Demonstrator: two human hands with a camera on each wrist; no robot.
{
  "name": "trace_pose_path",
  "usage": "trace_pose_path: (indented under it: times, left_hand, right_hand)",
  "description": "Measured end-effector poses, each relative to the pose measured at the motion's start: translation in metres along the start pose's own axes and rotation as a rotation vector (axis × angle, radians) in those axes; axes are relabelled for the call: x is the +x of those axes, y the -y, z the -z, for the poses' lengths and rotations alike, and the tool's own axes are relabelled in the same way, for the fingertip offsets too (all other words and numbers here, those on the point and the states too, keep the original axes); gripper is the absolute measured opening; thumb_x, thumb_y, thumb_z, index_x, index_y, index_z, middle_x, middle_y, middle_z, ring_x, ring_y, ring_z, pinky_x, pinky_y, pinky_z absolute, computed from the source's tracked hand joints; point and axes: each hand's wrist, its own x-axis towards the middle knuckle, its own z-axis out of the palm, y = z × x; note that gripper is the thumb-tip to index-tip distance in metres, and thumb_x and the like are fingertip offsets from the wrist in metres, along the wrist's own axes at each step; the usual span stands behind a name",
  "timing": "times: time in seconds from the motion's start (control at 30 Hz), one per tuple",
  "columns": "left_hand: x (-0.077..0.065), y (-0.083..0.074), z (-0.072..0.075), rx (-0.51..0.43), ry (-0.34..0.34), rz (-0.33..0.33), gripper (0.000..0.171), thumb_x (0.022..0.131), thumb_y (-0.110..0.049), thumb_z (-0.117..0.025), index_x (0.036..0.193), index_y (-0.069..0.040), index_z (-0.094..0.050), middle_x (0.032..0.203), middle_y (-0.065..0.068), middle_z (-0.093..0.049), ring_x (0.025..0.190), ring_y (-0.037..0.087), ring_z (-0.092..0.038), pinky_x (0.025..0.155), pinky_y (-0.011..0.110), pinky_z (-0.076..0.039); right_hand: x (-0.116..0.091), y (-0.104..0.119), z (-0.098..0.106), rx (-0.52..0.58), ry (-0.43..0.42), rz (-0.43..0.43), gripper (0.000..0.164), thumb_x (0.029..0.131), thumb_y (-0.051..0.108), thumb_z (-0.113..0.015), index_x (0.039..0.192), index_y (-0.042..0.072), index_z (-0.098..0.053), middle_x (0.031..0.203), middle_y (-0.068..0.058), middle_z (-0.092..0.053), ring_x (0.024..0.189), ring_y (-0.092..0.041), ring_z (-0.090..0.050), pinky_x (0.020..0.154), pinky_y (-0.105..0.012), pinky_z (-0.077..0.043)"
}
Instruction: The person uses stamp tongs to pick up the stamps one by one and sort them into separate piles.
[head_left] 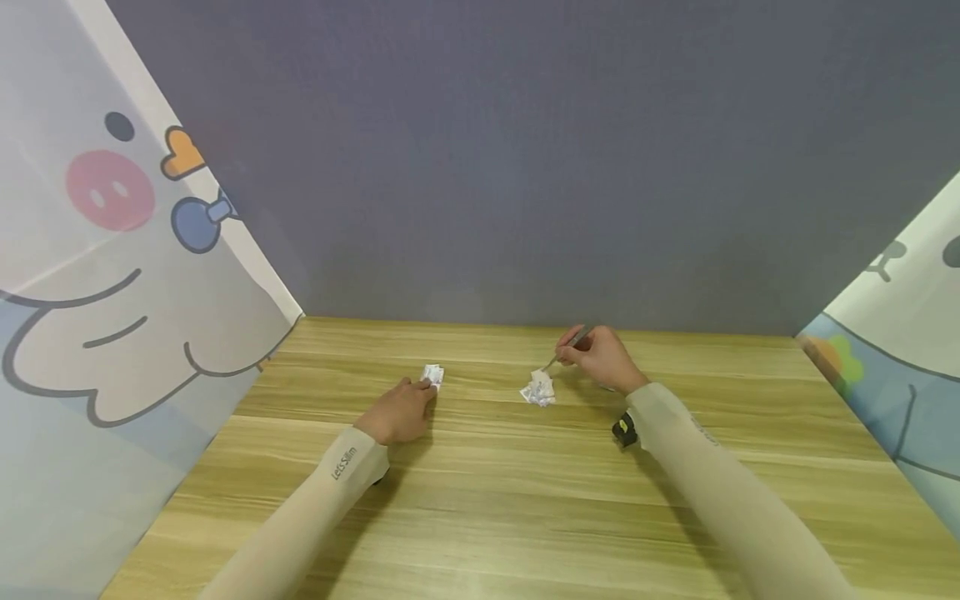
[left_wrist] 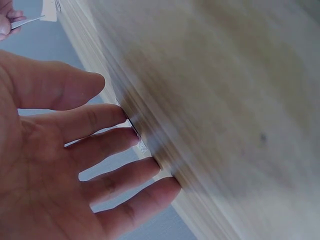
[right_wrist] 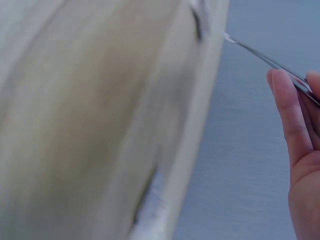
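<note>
My left hand (head_left: 397, 413) rests its fingertips on a small stack of white printed paper pieces (head_left: 432, 372). In the left wrist view the fingers (left_wrist: 112, 120) are stretched out, their tips touching the table. To the right, my right hand (head_left: 606, 360) pinches a pair of metal tweezers (head_left: 576, 337) between thumb and fingers. The tweezer tips point down at a loose pile of similar paper pieces (head_left: 538, 392). A pale piece of paper (left_wrist: 49, 11) shows at the tips in the left wrist view; whether it is gripped, I cannot tell.
Both hands work over a wood-grain table (head_left: 495, 508). A grey panel (head_left: 480, 167) rises behind its far edge, and printed cartoon sheets (head_left: 135, 333) stand at the left and right. A black device (head_left: 624, 430) sits at the right wrist.
</note>
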Motion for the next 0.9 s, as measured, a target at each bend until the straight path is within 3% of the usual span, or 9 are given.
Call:
trace_pose_path:
  times: [0.17,0.4,0.7,0.9]
  left_hand:
    - [0.001,0.0,0.001,0.009,0.004,-0.001,0.048,0.088,-0.008,-0.057,0.134,0.002,-0.05,0.141,0.018,-0.044,0.12,0.035,-0.044,0.103,0.043,-0.037]
    - [0.0,0.0,0.0,0.001,0.009,-0.003,0.045,0.09,-0.01,-0.055,0.134,0.002,-0.05,0.141,0.019,-0.043,0.12,0.036,-0.044,0.103,0.044,-0.037]
    - [-0.002,0.0,-0.001,-0.015,0.009,-0.008,0.044,0.091,-0.009,-0.055,0.134,0.002,-0.051,0.141,0.019,-0.043,0.12,0.037,-0.044,0.102,0.045,-0.038]
    - [-0.001,-0.001,-0.002,-0.017,0.01,-0.003,0.045,0.091,-0.012,-0.057,0.134,0.002,-0.05,0.142,0.018,-0.042,0.12,0.036,-0.044,0.102,0.045,-0.038]
  right_hand:
    - [-0.009,0.016,0.015,-0.032,-0.056,0.052,0.013,0.09,0.02,-0.067,0.089,0.008,-0.071,0.083,-0.006,-0.07,0.077,-0.034,-0.067,0.07,-0.044,-0.056]
    - [-0.025,0.025,0.041,-0.099,-0.113,0.109,0.015,0.09,0.02,-0.066,0.092,0.006,-0.07,0.086,-0.007,-0.07,0.075,-0.025,-0.069,0.066,-0.031,-0.057]
    - [-0.047,0.02,0.073,-0.182,-0.187,0.111,0.014,0.09,0.021,-0.066,0.091,0.007,-0.07,0.086,-0.006,-0.07,0.07,-0.017,-0.069,0.06,-0.027,-0.056]
    - [-0.058,0.008,0.086,-0.212,-0.222,0.096,0.012,0.09,0.017,-0.066,0.091,0.006,-0.07,0.083,-0.007,-0.07,0.068,-0.011,-0.068,0.059,-0.033,-0.057]
